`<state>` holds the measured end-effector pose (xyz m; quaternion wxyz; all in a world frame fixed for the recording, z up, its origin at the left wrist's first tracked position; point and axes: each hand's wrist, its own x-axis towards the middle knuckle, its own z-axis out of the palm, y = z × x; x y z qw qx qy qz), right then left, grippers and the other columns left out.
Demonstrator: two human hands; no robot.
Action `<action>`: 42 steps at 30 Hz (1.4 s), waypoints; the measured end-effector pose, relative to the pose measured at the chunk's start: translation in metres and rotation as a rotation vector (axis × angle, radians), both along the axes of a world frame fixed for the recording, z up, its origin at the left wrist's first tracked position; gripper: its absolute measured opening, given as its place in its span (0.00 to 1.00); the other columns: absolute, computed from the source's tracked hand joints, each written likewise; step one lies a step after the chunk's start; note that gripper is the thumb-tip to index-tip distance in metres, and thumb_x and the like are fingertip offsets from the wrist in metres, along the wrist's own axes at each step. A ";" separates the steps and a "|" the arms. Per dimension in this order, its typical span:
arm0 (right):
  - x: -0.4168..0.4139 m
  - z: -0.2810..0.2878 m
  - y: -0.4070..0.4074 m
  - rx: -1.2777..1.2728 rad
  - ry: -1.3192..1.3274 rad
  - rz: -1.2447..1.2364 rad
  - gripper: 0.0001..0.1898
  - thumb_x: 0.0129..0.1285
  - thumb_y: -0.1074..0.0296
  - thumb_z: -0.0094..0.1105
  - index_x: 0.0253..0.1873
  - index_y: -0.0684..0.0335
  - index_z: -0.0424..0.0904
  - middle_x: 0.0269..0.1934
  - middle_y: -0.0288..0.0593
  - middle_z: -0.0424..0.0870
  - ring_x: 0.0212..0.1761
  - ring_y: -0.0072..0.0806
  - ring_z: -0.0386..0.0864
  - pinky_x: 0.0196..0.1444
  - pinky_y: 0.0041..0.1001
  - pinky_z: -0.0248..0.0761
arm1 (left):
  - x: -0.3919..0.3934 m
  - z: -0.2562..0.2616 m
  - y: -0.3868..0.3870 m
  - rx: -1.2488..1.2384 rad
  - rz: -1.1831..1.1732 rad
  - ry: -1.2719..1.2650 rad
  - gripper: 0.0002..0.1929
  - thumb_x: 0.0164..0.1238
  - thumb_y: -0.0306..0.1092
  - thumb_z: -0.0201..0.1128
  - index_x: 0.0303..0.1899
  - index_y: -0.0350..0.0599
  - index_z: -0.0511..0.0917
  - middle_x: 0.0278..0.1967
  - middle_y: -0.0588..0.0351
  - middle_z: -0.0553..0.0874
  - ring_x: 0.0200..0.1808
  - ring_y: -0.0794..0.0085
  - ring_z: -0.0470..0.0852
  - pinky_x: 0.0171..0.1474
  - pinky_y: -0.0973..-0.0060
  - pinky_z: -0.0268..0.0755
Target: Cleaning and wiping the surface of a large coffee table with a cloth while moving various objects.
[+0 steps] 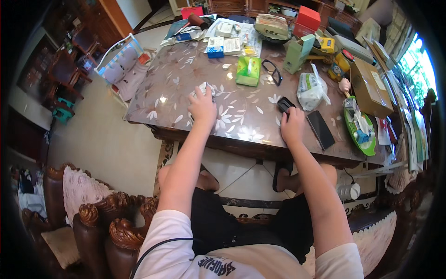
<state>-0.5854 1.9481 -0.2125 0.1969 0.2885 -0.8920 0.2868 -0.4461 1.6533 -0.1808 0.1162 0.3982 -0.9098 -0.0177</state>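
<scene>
My left hand (203, 106) lies over a crumpled white tissue or cloth (208, 85) on the table's left part, with its fingers spread; its grip is partly hidden by the back of the hand. My right hand (293, 125) rests at the near end of a black case (285, 104), its fingers touching it. A dark phone (320, 129) lies flat just right of that hand. Black-framed glasses (273, 72) lie farther back, beside a green tissue packet (248, 71). Right of them sits a tied white plastic bag (312, 90).
A table (174, 94) with a glossy floral cover spans the view. Boxes, papers and a hair dryer (197, 21) line its back. On the right stand a green leaf-shaped tray (368, 150), a cardboard box (373, 85) and a yellow jar (338, 65). Carved wooden seats flank me.
</scene>
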 end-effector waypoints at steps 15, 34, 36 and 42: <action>-0.001 0.007 -0.008 0.068 -0.100 0.028 0.08 0.70 0.76 0.65 0.50 0.66 0.76 0.47 0.54 0.78 0.52 0.56 0.76 0.55 0.49 0.71 | 0.038 -0.028 -0.350 -0.215 0.111 0.048 0.30 0.70 0.44 0.72 0.73 0.60 0.80 0.66 0.44 0.80 0.62 0.39 0.84 0.64 0.47 0.81; 0.002 0.018 -0.019 0.115 -0.130 0.040 0.07 0.72 0.76 0.62 0.49 0.68 0.74 0.47 0.57 0.76 0.52 0.58 0.75 0.56 0.47 0.71 | -0.150 -0.039 -0.257 -0.206 -0.464 0.312 0.26 0.61 0.41 0.72 0.64 0.56 0.85 0.60 0.45 0.87 0.58 0.43 0.84 0.57 0.46 0.81; 0.001 0.017 -0.013 0.119 -0.123 0.023 0.07 0.73 0.75 0.62 0.49 0.67 0.74 0.46 0.56 0.77 0.52 0.58 0.76 0.56 0.48 0.71 | -0.115 -0.033 -0.190 -0.175 -0.583 0.297 0.27 0.61 0.41 0.74 0.65 0.58 0.85 0.64 0.46 0.84 0.61 0.44 0.83 0.58 0.47 0.82; 0.004 0.016 -0.010 0.065 -0.058 0.035 0.07 0.74 0.73 0.63 0.49 0.67 0.75 0.46 0.55 0.78 0.53 0.57 0.76 0.56 0.49 0.72 | 0.017 -0.007 -0.124 -0.139 -0.672 0.182 0.27 0.62 0.39 0.76 0.65 0.60 0.85 0.68 0.49 0.81 0.61 0.44 0.81 0.58 0.48 0.81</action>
